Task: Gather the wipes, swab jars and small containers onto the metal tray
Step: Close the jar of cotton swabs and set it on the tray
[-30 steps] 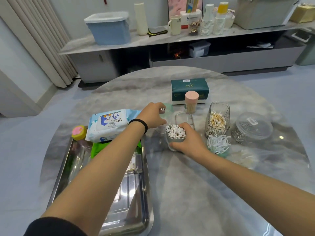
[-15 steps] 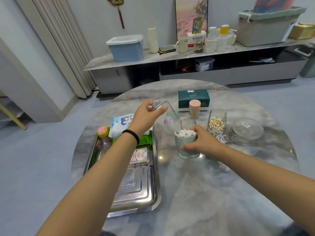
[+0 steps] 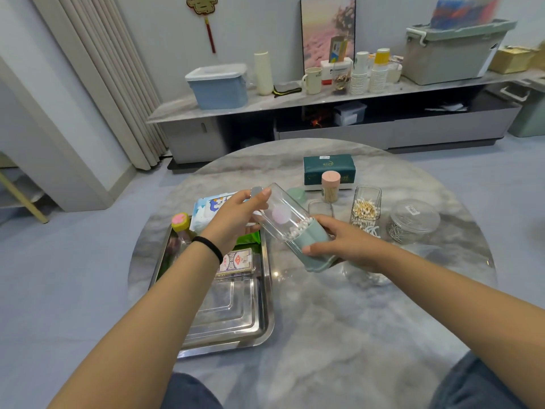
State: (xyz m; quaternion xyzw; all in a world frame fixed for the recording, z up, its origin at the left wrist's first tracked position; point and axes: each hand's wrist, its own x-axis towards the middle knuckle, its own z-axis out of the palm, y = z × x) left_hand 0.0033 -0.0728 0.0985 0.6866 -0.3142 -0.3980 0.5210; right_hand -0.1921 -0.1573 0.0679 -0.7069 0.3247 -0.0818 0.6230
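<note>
Above the table's [image 3: 324, 305] middle, the right hand [image 3: 342, 246] grasps the tilted swab jar [image 3: 312, 246]; the left hand [image 3: 236, 219] grips its clear lid [image 3: 277, 211]. Light, probably slippery: hold the base.

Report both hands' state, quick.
Left hand: closed on the clear lid.
Right hand: closed on the green swab jar, tilted above the table.

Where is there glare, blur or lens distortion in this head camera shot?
In the head view, ceiling light glares off the metal tray floor and makes small bright spots on the marble table; the colourful item on the grey bin at top right is smeared; the wide-angle lens bows the curtain and stretches the forearms; the left hand and right hand look fairly sharp.
</note>
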